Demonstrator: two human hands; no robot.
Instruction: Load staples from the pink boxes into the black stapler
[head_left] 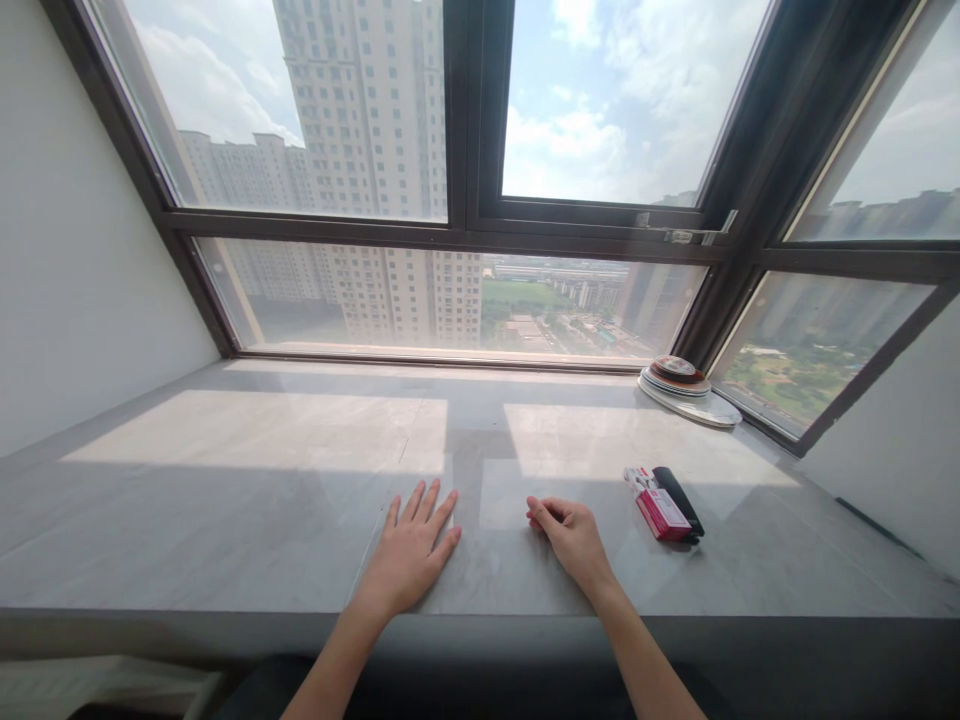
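My left hand [409, 550] lies flat on the pale marble-look sill, palm down with its fingers spread. Along its left side runs a thin straight line, perhaps the edge of a clear sheet. My right hand [574, 540] rests on the sill with thumb and fingers pinched together; what they hold, if anything, I cannot make out. Between the hands is a faint lighter rectangle [504, 492], and I cannot tell whether it is a clear sheet or a reflection. To the right of my right hand lie a red-and-white box [661, 512] and a black stapler [679, 502], side by side.
A stack of round plates or lids [686, 392] sits in the far right corner by the window frame [457, 235]. White walls close off both ends of the sill [225, 540]. Its front edge runs just below my hands. Sunlight patches cross the surface.
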